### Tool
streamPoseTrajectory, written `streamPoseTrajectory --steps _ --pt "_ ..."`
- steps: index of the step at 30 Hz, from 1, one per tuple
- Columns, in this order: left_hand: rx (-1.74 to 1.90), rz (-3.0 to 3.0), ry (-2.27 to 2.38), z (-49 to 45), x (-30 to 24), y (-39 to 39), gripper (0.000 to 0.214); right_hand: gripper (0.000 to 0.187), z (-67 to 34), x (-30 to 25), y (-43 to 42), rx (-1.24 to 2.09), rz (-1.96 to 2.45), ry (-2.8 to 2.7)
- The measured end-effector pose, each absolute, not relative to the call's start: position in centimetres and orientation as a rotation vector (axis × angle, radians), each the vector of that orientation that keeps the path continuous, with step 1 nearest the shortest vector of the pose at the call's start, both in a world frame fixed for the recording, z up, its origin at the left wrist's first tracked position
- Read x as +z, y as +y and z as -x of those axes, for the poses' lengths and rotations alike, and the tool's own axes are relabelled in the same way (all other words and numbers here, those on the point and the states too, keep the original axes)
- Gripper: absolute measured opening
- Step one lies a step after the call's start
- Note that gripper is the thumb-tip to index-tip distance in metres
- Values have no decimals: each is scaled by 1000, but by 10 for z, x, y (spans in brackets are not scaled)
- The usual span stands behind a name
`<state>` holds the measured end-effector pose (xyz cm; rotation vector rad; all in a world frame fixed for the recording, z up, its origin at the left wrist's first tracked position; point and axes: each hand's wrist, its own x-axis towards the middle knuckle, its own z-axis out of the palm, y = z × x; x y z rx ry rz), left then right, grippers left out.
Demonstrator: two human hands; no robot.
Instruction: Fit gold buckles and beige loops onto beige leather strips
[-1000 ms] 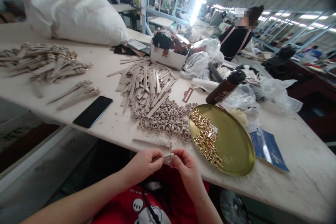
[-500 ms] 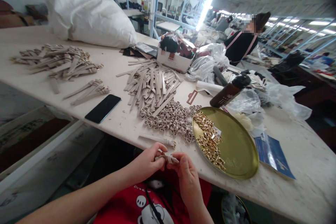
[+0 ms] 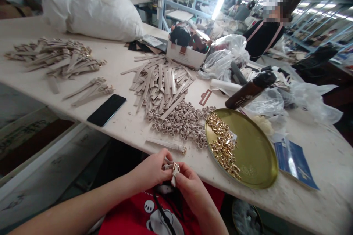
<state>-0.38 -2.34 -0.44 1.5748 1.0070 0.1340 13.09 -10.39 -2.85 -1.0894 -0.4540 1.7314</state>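
Observation:
Between my two hands, just off the table's front edge, is a beige strap (image 3: 174, 180) with a gold buckle (image 3: 175, 168) on it. My left hand (image 3: 156, 167) is closed around the strap on one side of the buckle. Fingers and thumb of my right hand (image 3: 188, 180) pinch the strap beside the buckle. A buckled strap (image 3: 167, 145) lies on the table just beyond my hands. Past it are a heap of small beige loops (image 3: 183, 123) and a pile of flat beige straps (image 3: 158, 84). Gold buckles (image 3: 222, 143) fill the left side of a round gold tray (image 3: 256, 150).
A black phone (image 3: 107, 110) and buckled straps (image 3: 59, 57) lie to the left, before a large white sack (image 3: 91, 5). A dark bottle (image 3: 250, 90), plastic bags (image 3: 228, 53), an open box (image 3: 184, 57) and a blue booklet (image 3: 296, 161) are on the right. A person (image 3: 264, 36) is behind.
The strap has turned between my hands, and its gold buckle now shows upright. My right fingers have shifted left toward the buckle. The camera view has moved slightly.

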Motion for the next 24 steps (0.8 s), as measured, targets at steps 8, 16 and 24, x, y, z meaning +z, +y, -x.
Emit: streamPoseTrajectory --steps 8,16,24 --pt "69 -1626 1009 -1 -13 -17 21 30 -127 -32 -101 1592 1085 -505" --pt "-23 -1406 858 9 -3 -22 18 23 -129 -43 -107 1369 1299 -489" --pt "-16 -1316 833 12 -8 -31 27 14 -132 -37 -118 1191 1557 -1084"
